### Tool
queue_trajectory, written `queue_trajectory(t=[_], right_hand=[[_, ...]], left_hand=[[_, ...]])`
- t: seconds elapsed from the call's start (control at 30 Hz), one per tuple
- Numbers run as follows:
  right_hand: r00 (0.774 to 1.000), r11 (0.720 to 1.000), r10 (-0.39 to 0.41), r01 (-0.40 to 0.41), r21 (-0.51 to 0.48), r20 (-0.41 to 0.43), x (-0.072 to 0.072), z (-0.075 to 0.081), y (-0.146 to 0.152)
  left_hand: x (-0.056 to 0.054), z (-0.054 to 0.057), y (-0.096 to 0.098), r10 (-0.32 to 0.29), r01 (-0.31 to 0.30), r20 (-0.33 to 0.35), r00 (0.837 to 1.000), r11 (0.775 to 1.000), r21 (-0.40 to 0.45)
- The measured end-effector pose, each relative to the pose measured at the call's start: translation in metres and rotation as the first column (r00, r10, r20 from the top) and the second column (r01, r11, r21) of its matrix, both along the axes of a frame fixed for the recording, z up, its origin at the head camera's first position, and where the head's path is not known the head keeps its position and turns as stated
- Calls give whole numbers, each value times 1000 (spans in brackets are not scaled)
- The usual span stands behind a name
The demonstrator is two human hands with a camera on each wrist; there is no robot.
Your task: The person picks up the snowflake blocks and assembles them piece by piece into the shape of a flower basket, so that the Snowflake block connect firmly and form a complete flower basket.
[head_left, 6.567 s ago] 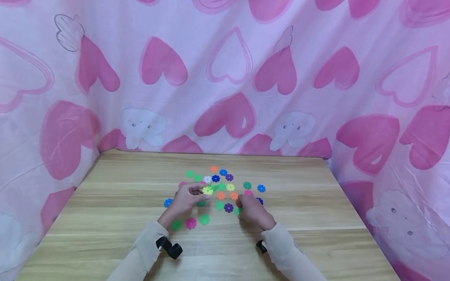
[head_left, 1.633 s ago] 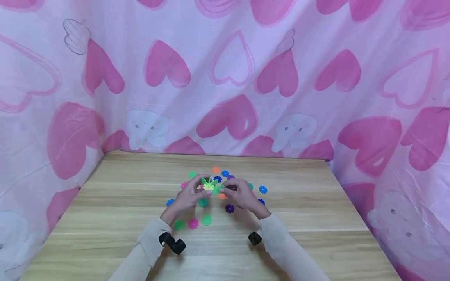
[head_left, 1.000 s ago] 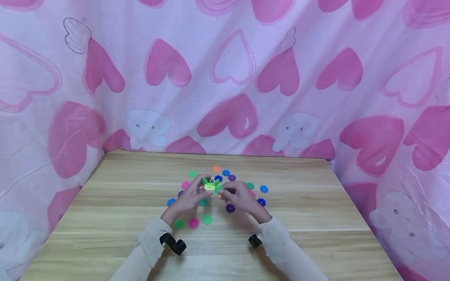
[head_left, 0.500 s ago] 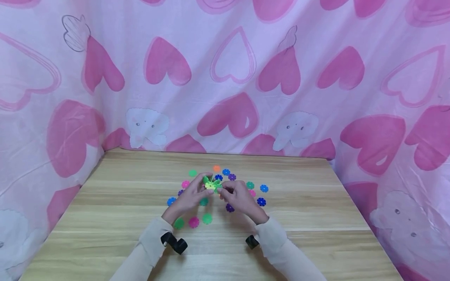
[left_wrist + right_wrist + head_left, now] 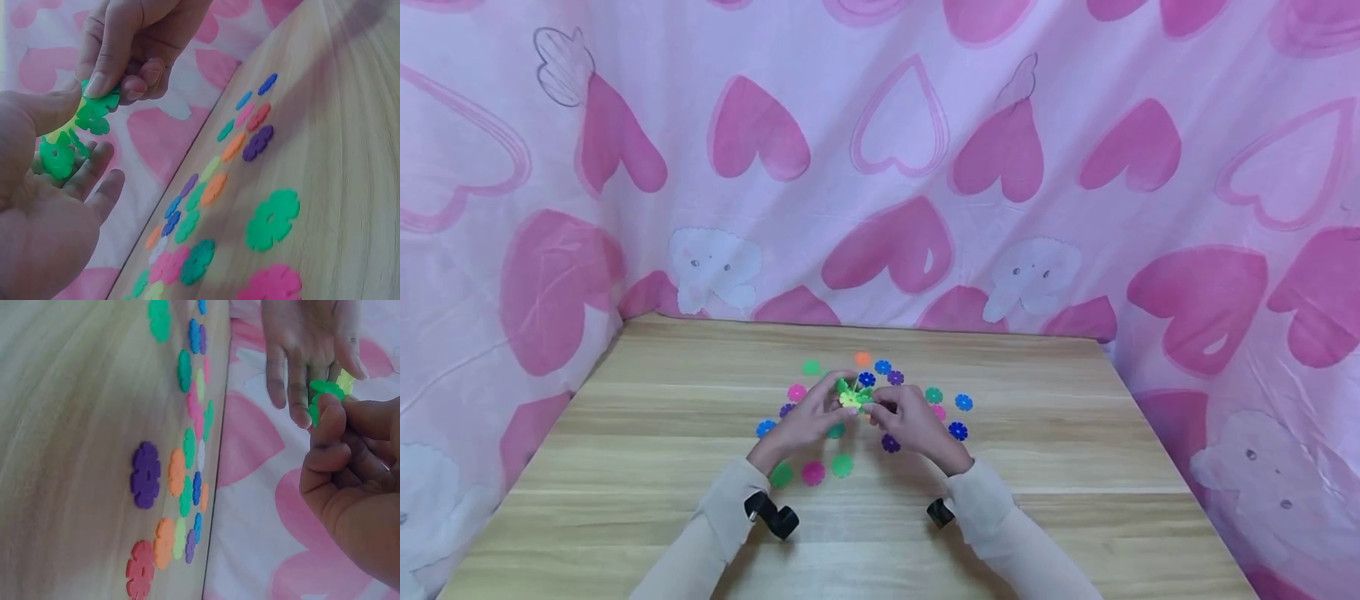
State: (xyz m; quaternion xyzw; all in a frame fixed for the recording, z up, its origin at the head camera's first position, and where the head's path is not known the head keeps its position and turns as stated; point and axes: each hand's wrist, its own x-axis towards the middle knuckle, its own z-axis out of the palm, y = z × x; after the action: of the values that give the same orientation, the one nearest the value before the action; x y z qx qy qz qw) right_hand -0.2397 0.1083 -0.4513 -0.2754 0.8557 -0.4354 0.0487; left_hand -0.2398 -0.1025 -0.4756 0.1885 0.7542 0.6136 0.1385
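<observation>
Between thumb and fingers, my left hand (image 5: 808,414) holds a small cluster of slotted plastic flower discs over the table. A yellow disc (image 5: 850,401) faces up in the head view, with green discs standing out around it. One green disc (image 5: 57,157) hangs by the left fingers in the left wrist view. My right hand (image 5: 917,419) pinches another green disc (image 5: 100,100) between thumb and forefinger, right at the cluster's edge. In the right wrist view the right hand (image 5: 356,481) hides part of the cluster, and the left hand's fingers extend behind it.
Loose flower discs lie flat on the wooden table (image 5: 1045,533) below and around the hands, among them a purple disc (image 5: 145,475), a pink disc (image 5: 813,473) and a red disc (image 5: 140,570). A pink heart-patterned curtain (image 5: 880,167) hangs behind the table and along its sides.
My right hand has moved from the discs on the table up to the cluster, bringing a green disc against its right side. Over the last second both hands stay nearly in place.
</observation>
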Motion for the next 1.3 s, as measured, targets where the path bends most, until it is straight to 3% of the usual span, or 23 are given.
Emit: queue_trajectory(t=[0.17,0.37,0.5,0.73,0.93,1.03,1.1,1.2,1.3], right_hand=[[995,996,90,-90,-5,29,-8,-2,7],[975,983,184,-181,-33,124,-14,1,21],[971,980,201,-200,-20,130,-15,4,21],[992,999,21,-17,-28,127,-15,0,13],[991,992,-81,90,-90,102,-12,2,6],[990,993,-122,122,9,75,-9,-3,2],[992,983,-113,103,150,62,-6,-13,-2],[997,939,-7,-20,344,78,7,-22,-13],[992,890,101,-126,438,81,19,-30,-24]], left_hand=[[-2,0,-8,0,-1,-40,999,1000,-19],[-4,2,-16,-172,170,-82,982,985,-26],[-2,3,-14,-209,206,-52,976,976,-65],[-1,2,-6,-102,91,-117,988,991,-101],[-3,0,-7,15,-19,-95,995,999,-41],[-5,-3,-13,72,-73,-111,991,997,-6],[-8,-4,-16,94,-93,-122,988,996,17],[-9,-5,-19,116,-112,-120,986,993,41],[-8,-4,-20,110,-105,-117,987,993,46]])
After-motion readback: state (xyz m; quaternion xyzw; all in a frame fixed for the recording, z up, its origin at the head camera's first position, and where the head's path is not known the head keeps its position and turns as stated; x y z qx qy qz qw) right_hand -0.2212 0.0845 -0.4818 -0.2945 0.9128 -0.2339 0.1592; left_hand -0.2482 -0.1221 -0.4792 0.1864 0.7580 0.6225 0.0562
